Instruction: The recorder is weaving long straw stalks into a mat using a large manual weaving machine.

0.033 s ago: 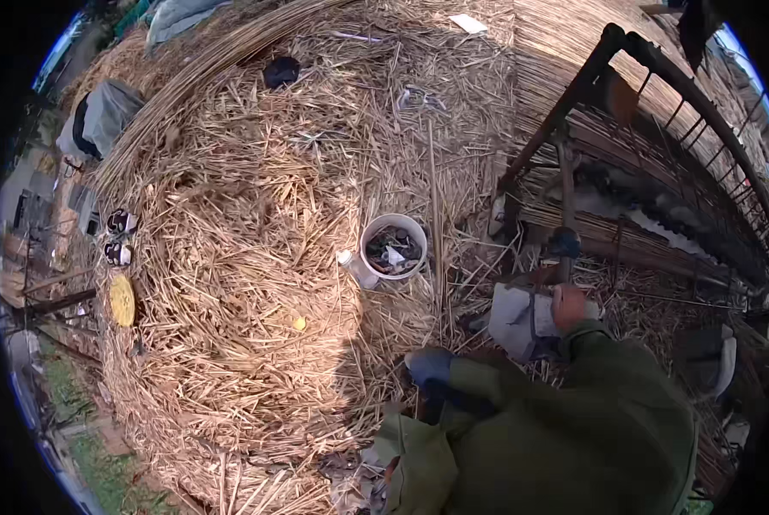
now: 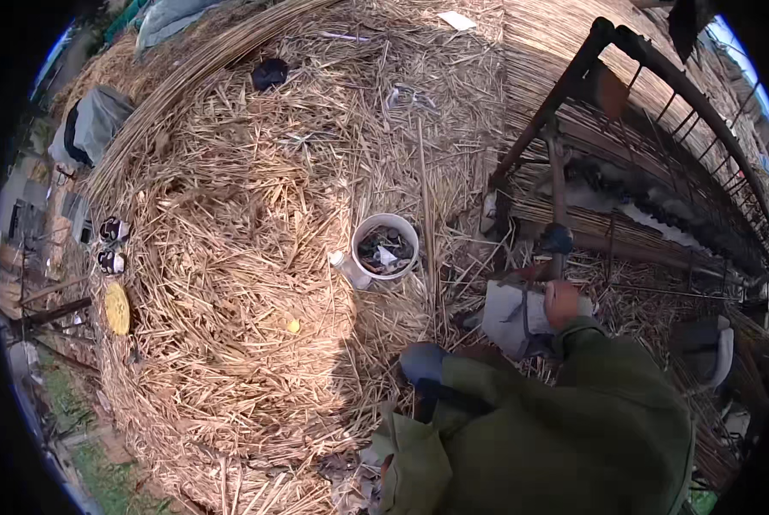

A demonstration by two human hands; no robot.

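My right hand [image 2: 562,305] is closed in a fist over the right side of a pale grey, cloth-like piece [image 2: 506,318] with a dark band across it. What the fingers hold, if anything, is hidden under the fist. Just beyond the fist stands a rusty upright bar with a dark blue knob [image 2: 557,239]. My left hand [image 2: 387,466] shows only as a sliver of skin below an olive sleeve [image 2: 417,459]; its fingers are hidden. Between the arms, a blue-grey rounded tip [image 2: 423,362], perhaps a shoe or knee, rests above the straw.
Ahead stands a white bucket [image 2: 359,256] with dark scraps inside, a clear bottle [image 2: 352,271] leaning beside it. A long dark metal frame [image 2: 702,103] with bars rises at the right, near bundled reeds [image 2: 534,34]. Loose straw [image 2: 247,335] covers the ground; a yellow disc [image 2: 117,309] lies left.
The whole view has shifted a little, so everything sits slightly further left. My right fist keeps its place over the grey piece.
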